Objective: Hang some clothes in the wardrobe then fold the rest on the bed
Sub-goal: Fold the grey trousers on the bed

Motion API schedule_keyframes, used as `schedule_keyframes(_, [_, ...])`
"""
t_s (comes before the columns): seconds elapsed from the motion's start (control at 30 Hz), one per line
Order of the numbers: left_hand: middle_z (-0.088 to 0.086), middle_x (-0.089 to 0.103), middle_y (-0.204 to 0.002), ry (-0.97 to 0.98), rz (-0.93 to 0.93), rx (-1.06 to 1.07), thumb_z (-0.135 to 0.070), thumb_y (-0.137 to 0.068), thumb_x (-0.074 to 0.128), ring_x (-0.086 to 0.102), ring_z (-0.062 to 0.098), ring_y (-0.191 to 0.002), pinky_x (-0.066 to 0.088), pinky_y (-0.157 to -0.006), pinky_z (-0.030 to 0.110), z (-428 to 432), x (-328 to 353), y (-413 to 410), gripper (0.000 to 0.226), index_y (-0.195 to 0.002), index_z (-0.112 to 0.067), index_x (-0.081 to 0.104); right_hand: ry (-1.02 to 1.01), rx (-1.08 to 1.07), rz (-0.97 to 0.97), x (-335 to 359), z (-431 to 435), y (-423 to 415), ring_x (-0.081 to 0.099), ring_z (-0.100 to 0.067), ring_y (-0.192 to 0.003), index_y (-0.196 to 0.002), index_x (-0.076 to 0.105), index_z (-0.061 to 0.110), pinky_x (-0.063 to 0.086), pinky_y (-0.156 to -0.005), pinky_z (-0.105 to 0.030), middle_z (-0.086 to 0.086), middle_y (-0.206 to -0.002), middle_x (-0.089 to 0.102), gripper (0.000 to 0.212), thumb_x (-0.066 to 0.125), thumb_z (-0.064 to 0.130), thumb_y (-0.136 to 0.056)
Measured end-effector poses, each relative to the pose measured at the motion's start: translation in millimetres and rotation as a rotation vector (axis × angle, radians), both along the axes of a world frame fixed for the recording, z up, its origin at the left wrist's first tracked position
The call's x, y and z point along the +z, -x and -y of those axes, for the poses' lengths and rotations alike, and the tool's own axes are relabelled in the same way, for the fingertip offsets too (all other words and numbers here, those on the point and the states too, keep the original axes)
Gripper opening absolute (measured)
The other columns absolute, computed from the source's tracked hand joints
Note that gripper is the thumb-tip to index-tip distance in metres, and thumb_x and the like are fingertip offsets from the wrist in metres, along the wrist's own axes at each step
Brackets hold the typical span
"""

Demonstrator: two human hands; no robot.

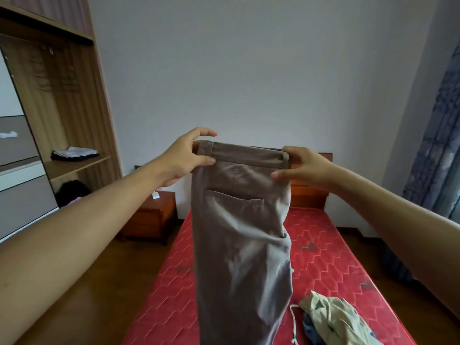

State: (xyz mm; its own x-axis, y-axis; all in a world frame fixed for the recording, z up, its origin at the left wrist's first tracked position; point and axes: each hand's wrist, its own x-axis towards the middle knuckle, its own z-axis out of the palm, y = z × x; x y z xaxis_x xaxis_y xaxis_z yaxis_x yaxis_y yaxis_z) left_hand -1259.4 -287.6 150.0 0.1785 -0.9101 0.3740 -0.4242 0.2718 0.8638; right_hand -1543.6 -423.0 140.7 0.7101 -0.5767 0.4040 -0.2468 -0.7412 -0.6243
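Grey-brown trousers held up by the waistband over the bed

I hold a pair of grey-brown trousers (241,232) in the air in front of me, both arms stretched out. My left hand (185,155) pinches the left end of the waistband, thumb on the side facing me and fingers curled over the top edge. My right hand (302,168) pinches the right end the same way, thumb pressed on the cloth just below the band. The waistband runs roughly level between my hands, and the legs hang straight down together, out past the bottom of the view. A pocket opening shows on the side towards me.

Below and behind the trousers lies the bed (323,257) with its red quilted mattress and a wooden headboard (308,195) against the wall. On the mattress near my right side sits a crumpled pale green garment (333,319) on top of something blue, with a white drawstring (293,322) trailing out just beside it.

To my left stands the open wardrobe (74,95); a stack of folded clothes (74,153) rests on its shelf. Between the wardrobe and the bed is a reddish nightstand (151,215) with a small white object (156,195) on top. A blue patterned curtain (438,133) hangs at the far right
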Motion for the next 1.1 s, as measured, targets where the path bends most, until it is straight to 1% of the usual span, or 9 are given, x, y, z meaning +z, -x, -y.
schedule_keyframes(0.13, [0.008, 0.068, -0.107, -0.070, 0.246, 0.070, 0.001, -0.088, 0.072, 0.067, 0.021, -0.099, 0.059, -0.085, 0.031, -4, 18, -3, 0.061, -0.136, -0.031, 0.050, -0.051, 0.012, 0.216, 8, -8, -9, 0.054, -0.017, -0.072, -0.105, 0.055, 0.013, 0.049, -0.069, -0.037, -0.006, -0.076, 0.057, 0.045, 0.085, 0.003, -0.073])
schedule_keyframes(0.3, [-0.009, 0.053, -0.129, -0.320, 0.816, 0.068, -0.030, -0.078, 0.086, 0.052, 0.012, -0.119, 0.042, -0.108, 0.035, -7, 83, 9, 0.113, -0.158, -0.042, 0.008, 0.005, 0.026, 0.269, 19, -28, -35, 0.056, -0.013, -0.069, -0.124, 0.048, 0.024, 0.051, -0.067, -0.038, -0.006, -0.078, 0.059, 0.066, 0.081, 0.006, -0.069])
schedule_keyframes(0.4, [-0.015, 0.055, -0.128, -0.374, 1.046, 0.042, -0.042, -0.075, 0.086, 0.053, 0.011, -0.119, 0.044, -0.103, 0.032, 7, 101, 47, 0.085, -0.146, -0.031, 0.040, -0.035, 0.053, 0.340, 29, -38, -46, 0.065, -0.011, -0.073, -0.124, 0.046, 0.019, 0.057, -0.069, -0.034, -0.007, -0.086, 0.069, 0.063, 0.079, -0.004, -0.076])
schedule_keyframes(0.47, [-0.012, 0.069, -0.103, -0.301, 1.063, -0.003, -0.028, -0.080, 0.082, 0.066, 0.014, -0.100, 0.050, -0.081, 0.029, 20, 99, 59, 0.034, -0.109, -0.031, 0.064, -0.073, 0.060, 0.383, 29, -42, -48, 0.068, -0.015, -0.078, -0.124, 0.045, 0.020, 0.058, -0.072, -0.035, -0.009, -0.094, 0.072, 0.062, 0.081, -0.001, -0.078])
schedule_keyframes(0.53, [-0.014, 0.071, -0.088, -0.217, 1.059, -0.025, -0.020, -0.082, 0.078, 0.067, 0.010, -0.086, 0.047, -0.070, 0.028, 25, 96, 57, 0.017, -0.090, -0.031, 0.068, -0.173, 0.044, 0.395, 20, -39, -40, 0.073, -0.021, -0.089, -0.126, 0.045, 0.021, 0.060, -0.076, -0.037, -0.013, -0.104, 0.072, 0.062, 0.086, 0.011, -0.080])
schedule_keyframes(0.67, [-0.001, 0.073, -0.090, -0.100, 1.005, 0.021, -0.011, -0.084, 0.075, 0.064, 0.014, -0.083, 0.048, -0.077, 0.034, 22, 100, 43, 0.012, -0.092, -0.017, 0.070, -0.187, -0.010, 0.021, -46, -17, -6, 0.065, -0.006, -0.080, -0.102, 0.067, 0.011, 0.057, -0.077, -0.041, -0.010, -0.091, 0.073, 0.030, 0.080, 0.033, -0.086])
schedule_keyframes(0.77, [0.003, 0.073, -0.091, -0.025, 0.973, 0.084, -0.007, -0.085, 0.074, 0.062, 0.015, -0.083, 0.049, -0.076, 0.036, 14, 111, 34, 0.011, -0.091, -0.015, 0.070, -0.145, -0.128, -0.261, -114, 0, 19, 0.058, -0.003, -0.072, -0.090, 0.073, 0.012, 0.055, -0.080, -0.044, -0.001, -0.083, 0.071, 0.026, 0.072, 0.038, -0.092])
schedule_keyframes(0.97, [0.003, 0.071, -0.087, -0.018, 0.956, 0.125, -0.004, -0.085, 0.073, 0.058, 0.010, -0.078, 0.048, -0.076, 0.037, 5, 127, 23, 0.012, -0.086, -0.015, 0.069, -0.008, -0.503, -0.161, -155, -1, 29, 0.060, -0.019, -0.079, -0.094, 0.055, 0.024, 0.045, -0.067, -0.036, 0.004, -0.088, 0.062, 0.036, 0.058, 0.060, -0.093])
schedule_keyframes(1.1, [0.008, 0.072, -0.094, 0.011, 0.941, 0.191, -0.006, -0.085, 0.074, 0.059, 0.015, -0.085, 0.045, -0.076, 0.034, -3, 135, 10, 0.010, -0.092, -0.013, 0.070, -0.898, -0.387, 0.295, -164, -33, -2, 0.065, -0.023, -0.070, -0.105, 0.052, 0.019, 0.057, -0.063, -0.040, -0.010, -0.083, 0.066, 0.047, 0.045, 0.064, -0.098])
